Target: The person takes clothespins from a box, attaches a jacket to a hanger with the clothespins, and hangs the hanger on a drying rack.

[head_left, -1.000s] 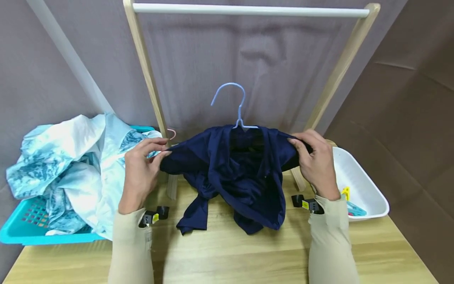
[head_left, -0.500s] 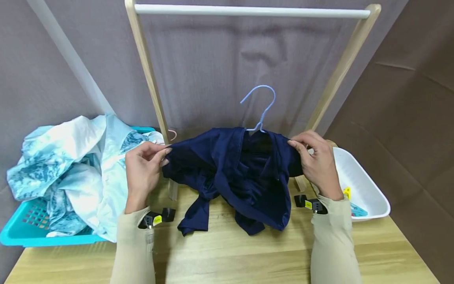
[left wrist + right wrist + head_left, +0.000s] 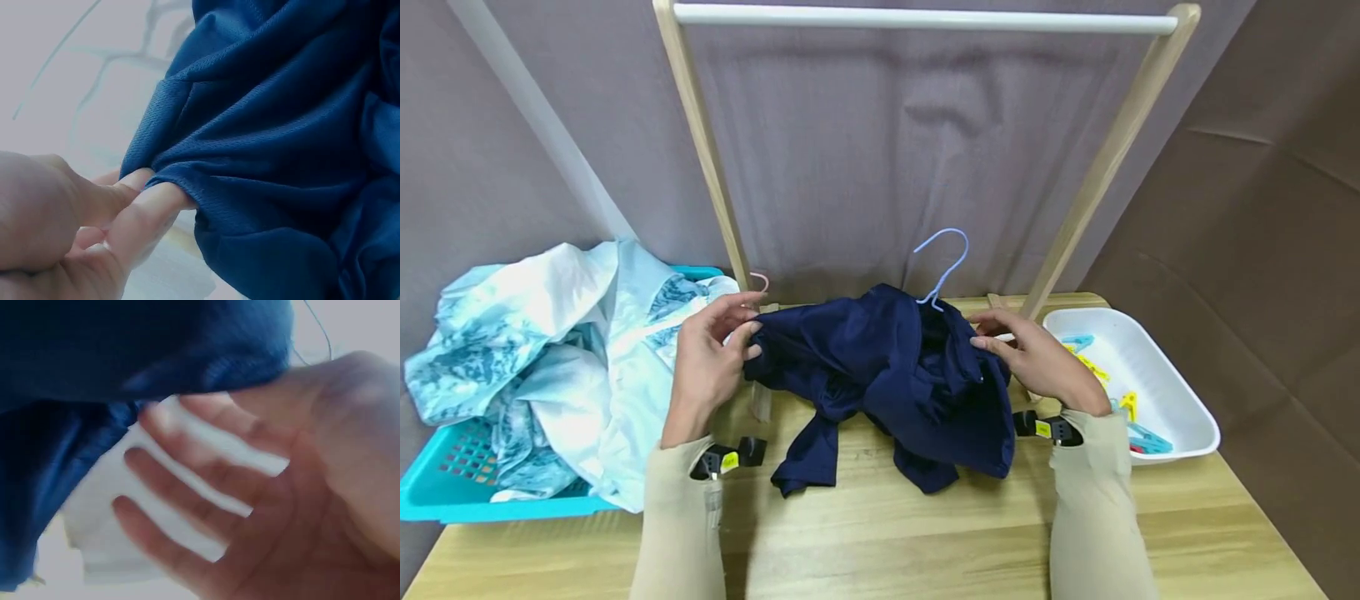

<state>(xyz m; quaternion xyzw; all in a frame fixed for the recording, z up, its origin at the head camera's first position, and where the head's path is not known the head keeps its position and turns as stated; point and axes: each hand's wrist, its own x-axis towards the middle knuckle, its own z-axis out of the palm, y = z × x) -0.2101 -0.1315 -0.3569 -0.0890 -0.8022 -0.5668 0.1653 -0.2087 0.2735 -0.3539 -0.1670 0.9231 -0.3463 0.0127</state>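
Note:
A navy shirt [image 3: 880,358] on a thin light-blue wire hanger [image 3: 951,267] is held just over the wooden table, with lower folds hanging onto it. The hook tilts right above the bunched neckline; the rest of the hanger is hidden in the cloth. My left hand [image 3: 711,358] pinches the shirt's left end between thumb and fingers, and the left wrist view shows the cloth [image 3: 262,137] creased from that grip. Near the neckline my right hand [image 3: 1030,354] holds the cloth's edge at thumb and index finger. Its other fingers [image 3: 181,494] spread out below the cloth.
A clothes rack with a white bar [image 3: 925,18] and wooden legs stands behind. At left is a turquoise basket [image 3: 527,508] heaped with light-blue and white cloth [image 3: 580,358], beside a pink hook [image 3: 762,281]. A white tray [image 3: 1180,392] holding yellow and blue clips [image 3: 1129,406] is at right.
My right hand has moved left towards the neckline, and the shirt's right side has sagged and bunched. The hanger first shifted right and tilted, then sank. My left hand keeps its pinch.

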